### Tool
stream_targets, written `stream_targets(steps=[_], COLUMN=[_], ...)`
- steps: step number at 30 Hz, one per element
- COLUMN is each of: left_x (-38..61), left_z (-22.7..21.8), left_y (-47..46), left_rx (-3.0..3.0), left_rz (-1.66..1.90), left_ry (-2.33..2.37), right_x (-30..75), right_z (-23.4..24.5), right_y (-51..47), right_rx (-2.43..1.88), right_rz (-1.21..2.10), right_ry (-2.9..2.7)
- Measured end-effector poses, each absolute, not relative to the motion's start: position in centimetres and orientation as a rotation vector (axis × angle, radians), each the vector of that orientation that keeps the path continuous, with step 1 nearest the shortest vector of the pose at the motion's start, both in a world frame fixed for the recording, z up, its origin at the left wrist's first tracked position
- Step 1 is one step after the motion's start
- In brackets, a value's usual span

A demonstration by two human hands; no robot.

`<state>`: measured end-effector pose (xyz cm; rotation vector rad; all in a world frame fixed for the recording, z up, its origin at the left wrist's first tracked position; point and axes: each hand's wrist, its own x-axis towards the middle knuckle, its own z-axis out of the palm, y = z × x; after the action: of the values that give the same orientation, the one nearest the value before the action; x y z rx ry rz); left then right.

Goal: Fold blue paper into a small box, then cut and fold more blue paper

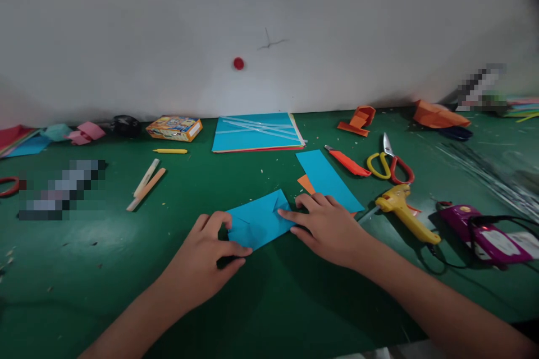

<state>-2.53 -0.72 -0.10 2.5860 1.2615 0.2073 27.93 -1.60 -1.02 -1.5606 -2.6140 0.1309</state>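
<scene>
A folded sheet of blue paper (261,223) lies on the green table, with creases and small folded flaps at its two ends. My left hand (210,258) grips its left end, fingers bent around the edge and a fingertip on the lower edge. At the other end, my right hand (322,224) pinches the right corner, one fingertip pressing on the folded flap. Just beyond my right hand is a flat blue paper strip (330,179), partly covering a piece of orange paper (306,183).
To the right lie an orange cutter (347,162), scissors (389,162), a yellow glue gun (408,213) and a purple power strip (484,233). A stack of coloured paper (256,133) and a small box (174,128) sit by the wall. Sticks (146,186) lie at left.
</scene>
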Motion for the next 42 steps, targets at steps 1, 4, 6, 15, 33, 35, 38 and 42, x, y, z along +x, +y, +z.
stream_targets(steps=[1,4,6,15,33,35,38,42], left_x=[-2.5,-2.6,-2.6,-3.6,-3.4,-3.5,-3.7,-3.9], left_z=[-0.2,-0.6,-1.0,-3.7,-1.3,-1.4,-1.7,-2.1], left_y=[-0.7,-0.5,-0.5,1.1,3.4,3.4,3.6,3.9], left_rx=[2.622,2.738,2.812,3.117,2.811,2.811,2.818,2.834], left_rz=[0.238,0.309,0.328,0.29,0.022,0.044,0.071,0.068], left_ry=[1.23,0.989,0.833,0.764,0.724,0.738,0.77,0.821], right_x=[28.0,28.0,28.1,27.7,27.2,27.2,27.3,27.3], right_z=[-1.0,-1.0,-0.9,-1.1,-2.0,-1.9,-2.0,-2.0], right_y=[-1.6,-1.5,-1.5,-1.1,0.4,0.4,0.4,0.4], right_rx=[-1.562,-1.568,-1.574,-1.626,-1.807,-1.798,-1.784,-1.776], right_rz=[0.132,0.137,0.139,0.015,-0.1,-0.087,-0.076,-0.035], right_ry=[-2.616,-2.612,-2.614,-2.662,-2.571,-2.562,-2.562,-2.56])
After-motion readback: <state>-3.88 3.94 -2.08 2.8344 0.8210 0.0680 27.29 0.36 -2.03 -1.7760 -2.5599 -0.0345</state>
